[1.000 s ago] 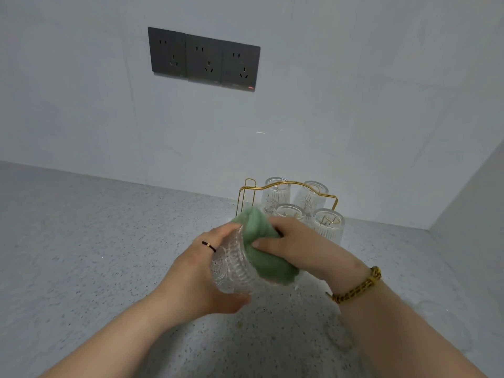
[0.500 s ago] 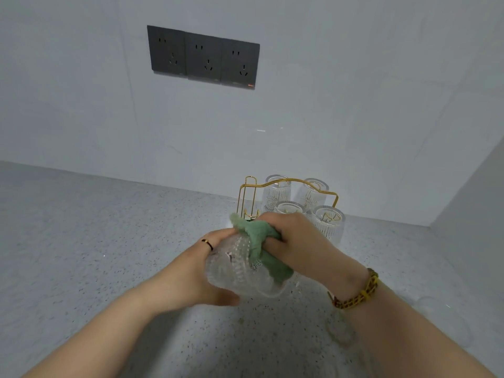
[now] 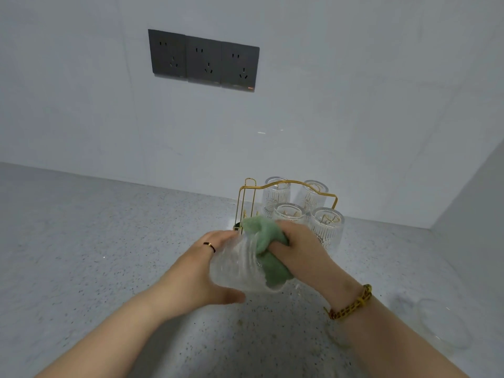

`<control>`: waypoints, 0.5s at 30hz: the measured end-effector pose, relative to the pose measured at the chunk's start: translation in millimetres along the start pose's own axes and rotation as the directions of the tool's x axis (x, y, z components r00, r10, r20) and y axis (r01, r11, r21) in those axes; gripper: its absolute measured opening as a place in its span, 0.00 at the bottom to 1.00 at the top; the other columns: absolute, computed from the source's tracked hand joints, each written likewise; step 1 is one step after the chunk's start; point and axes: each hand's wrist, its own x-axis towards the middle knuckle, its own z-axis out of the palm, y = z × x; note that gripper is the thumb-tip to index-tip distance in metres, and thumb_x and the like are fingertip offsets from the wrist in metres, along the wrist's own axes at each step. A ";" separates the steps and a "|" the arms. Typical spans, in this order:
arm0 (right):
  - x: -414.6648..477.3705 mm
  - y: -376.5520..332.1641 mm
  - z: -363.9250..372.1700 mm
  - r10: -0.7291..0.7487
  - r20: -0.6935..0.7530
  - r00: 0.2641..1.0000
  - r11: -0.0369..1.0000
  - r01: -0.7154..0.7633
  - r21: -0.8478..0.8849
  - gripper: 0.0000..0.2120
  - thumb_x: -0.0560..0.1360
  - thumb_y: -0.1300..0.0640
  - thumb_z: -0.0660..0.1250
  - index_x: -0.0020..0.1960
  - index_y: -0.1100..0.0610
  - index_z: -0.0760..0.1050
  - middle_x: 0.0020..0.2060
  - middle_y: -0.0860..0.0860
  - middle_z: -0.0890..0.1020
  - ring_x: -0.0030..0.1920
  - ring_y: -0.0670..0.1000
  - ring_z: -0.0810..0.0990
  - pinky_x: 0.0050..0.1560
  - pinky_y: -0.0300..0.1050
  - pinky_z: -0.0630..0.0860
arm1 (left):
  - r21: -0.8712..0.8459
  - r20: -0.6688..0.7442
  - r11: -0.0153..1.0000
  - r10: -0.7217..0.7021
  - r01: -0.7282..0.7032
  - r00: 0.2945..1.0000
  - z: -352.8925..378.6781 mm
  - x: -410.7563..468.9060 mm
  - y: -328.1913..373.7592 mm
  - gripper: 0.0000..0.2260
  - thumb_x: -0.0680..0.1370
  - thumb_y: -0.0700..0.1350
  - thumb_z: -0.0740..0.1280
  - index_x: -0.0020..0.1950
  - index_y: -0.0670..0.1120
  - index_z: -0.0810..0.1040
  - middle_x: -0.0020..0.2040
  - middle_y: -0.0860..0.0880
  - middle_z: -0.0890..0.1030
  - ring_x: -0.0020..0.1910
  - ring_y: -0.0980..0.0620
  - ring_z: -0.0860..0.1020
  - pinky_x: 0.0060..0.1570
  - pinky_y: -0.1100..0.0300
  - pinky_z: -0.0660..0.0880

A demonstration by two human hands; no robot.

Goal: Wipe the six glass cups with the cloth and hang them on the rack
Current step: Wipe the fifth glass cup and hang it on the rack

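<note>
The glass cup (image 3: 237, 268) is held in the air above the tabletop (image 3: 81, 241), in front of the rack, and lies on its side between both hands. Its ribbed wall is blurred. The left hand (image 3: 199, 271) has its grip around the cup, with the thumb under it and the fingers over the top. A bunched green cloth (image 3: 259, 236) presses against the right side of the cup. Whether part of the cloth is inside the cup cannot be told. The right hand (image 3: 300, 252) has its grip closed on the cloth, fingers curled into its folds.

Just behind the hands stands the gold wire rack (image 3: 246, 197). Four cups (image 3: 276, 195) hang on it upside down, two at the back and two nearer. The left hand wears a dark ring (image 3: 209, 245), and the right wrist wears a yellow braided bracelet (image 3: 351, 304). At the lower right, a faint clear shape (image 3: 441, 326) sits on the speckled grey tabletop, too blurred to name. On the pale wall (image 3: 354, 91) behind, a row of three dark sockets (image 3: 203, 61) is mounted.
</note>
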 end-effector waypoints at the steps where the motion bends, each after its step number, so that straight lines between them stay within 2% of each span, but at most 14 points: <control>1: -2.1 -2.9 -2.7 -0.097 0.045 0.994 0.991 0.100 -0.090 0.08 0.74 0.61 0.62 0.50 0.62 0.77 0.43 0.56 0.81 0.40 0.49 0.75 0.38 0.29 0.67 | 0.015 0.111 1.000 0.018 -0.020 0.994 -5.5 1.8 1.5 0.34 0.57 0.47 0.80 0.50 0.69 0.62 0.54 0.71 0.64 0.54 0.73 0.68 0.53 0.78 0.66; 3: -6.7 -11.0 -4.6 -0.245 0.157 0.957 0.941 0.274 -0.201 0.10 0.73 0.58 0.61 0.52 0.59 0.77 0.43 0.54 0.82 0.40 0.47 0.74 0.39 0.30 0.68 | 0.045 0.264 0.998 0.027 -0.041 0.964 -11.2 1.5 8.0 0.30 0.59 0.44 0.79 0.47 0.65 0.65 0.50 0.68 0.69 0.50 0.77 0.69 0.46 0.81 0.67; 4: -8.3 -13.5 -3.4 -0.292 0.192 0.937 0.917 0.331 -0.221 0.12 0.73 0.54 0.60 0.52 0.58 0.77 0.42 0.53 0.82 0.39 0.46 0.74 0.39 0.31 0.68 | 0.042 0.286 0.999 0.013 -0.026 0.958 -12.4 -1.1 12.3 0.27 0.61 0.43 0.79 0.44 0.63 0.65 0.45 0.66 0.71 0.46 0.80 0.69 0.40 0.82 0.67; 6: -11.5 -15.0 -1.1 -0.329 0.156 0.931 0.914 0.356 -0.194 0.20 0.68 0.47 0.55 0.51 0.56 0.77 0.38 0.49 0.81 0.36 0.41 0.73 0.36 0.30 0.68 | 0.051 0.215 0.999 -0.009 -0.001 0.977 -8.6 -6.0 16.7 0.24 0.61 0.43 0.79 0.40 0.62 0.66 0.38 0.64 0.73 0.38 0.79 0.71 0.33 0.80 0.67; 7: -12.1 -14.5 -0.4 -0.302 0.090 0.949 0.944 0.310 -0.108 0.18 0.68 0.48 0.56 0.49 0.55 0.78 0.36 0.46 0.80 0.34 0.39 0.73 0.35 0.30 0.69 | 0.050 0.146 0.999 -0.015 0.008 0.989 -5.4 -8.4 17.1 0.24 0.60 0.44 0.79 0.40 0.63 0.66 0.36 0.64 0.74 0.37 0.78 0.72 0.32 0.79 0.68; 9: -9.4 -11.3 0.6 -0.150 -0.061 0.987 0.979 0.156 0.128 0.06 0.72 0.58 0.61 0.43 0.52 0.76 0.33 0.43 0.77 0.33 0.38 0.74 0.35 0.28 0.70 | 0.036 -0.021 0.999 -0.025 0.026 0.999 1.4 -8.8 13.9 0.27 0.58 0.46 0.79 0.43 0.66 0.65 0.40 0.65 0.73 0.40 0.74 0.73 0.36 0.77 0.70; 10: -8.2 -11.9 1.7 -0.041 -0.098 0.994 0.969 0.064 0.240 0.08 0.74 0.61 0.62 0.40 0.51 0.75 0.34 0.44 0.77 0.34 0.39 0.74 0.35 0.29 0.72 | 0.038 -0.137 0.999 -0.024 0.030 0.990 3.9 -8.1 9.5 0.28 0.57 0.48 0.79 0.46 0.66 0.66 0.44 0.68 0.71 0.42 0.71 0.73 0.42 0.75 0.70; 12: -6.0 -9.4 7.3 0.160 -0.016 0.987 0.925 -0.144 0.352 0.06 0.76 0.59 0.62 0.42 0.55 0.76 0.38 0.50 0.80 0.38 0.47 0.78 0.38 0.33 0.76 | 0.197 -0.333 0.980 0.079 -0.012 0.940 6.5 -4.2 0.8 0.29 0.57 0.56 0.76 0.55 0.62 0.69 0.49 0.67 0.70 0.48 0.64 0.70 0.50 0.64 0.71; 13: -5.7 -8.0 10.7 0.212 0.046 0.976 0.919 -0.215 0.330 0.06 0.76 0.57 0.62 0.43 0.57 0.76 0.42 0.55 0.82 0.41 0.51 0.80 0.44 0.39 0.78 | 0.309 -0.389 0.950 0.178 -0.054 0.904 7.9 -2.4 -1.1 0.31 0.56 0.60 0.72 0.57 0.56 0.69 0.51 0.64 0.72 0.50 0.61 0.70 0.50 0.61 0.71; 15: -7.0 -7.3 15.1 0.239 0.107 0.965 0.912 -0.261 0.316 0.06 0.75 0.57 0.62 0.43 0.56 0.76 0.48 0.58 0.82 0.48 0.54 0.81 0.52 0.48 0.78 | 0.384 -0.403 0.918 0.262 -0.098 0.877 11.5 -2.8 -4.8 0.35 0.55 0.63 0.67 0.59 0.50 0.66 0.52 0.59 0.72 0.52 0.57 0.68 0.47 0.59 0.70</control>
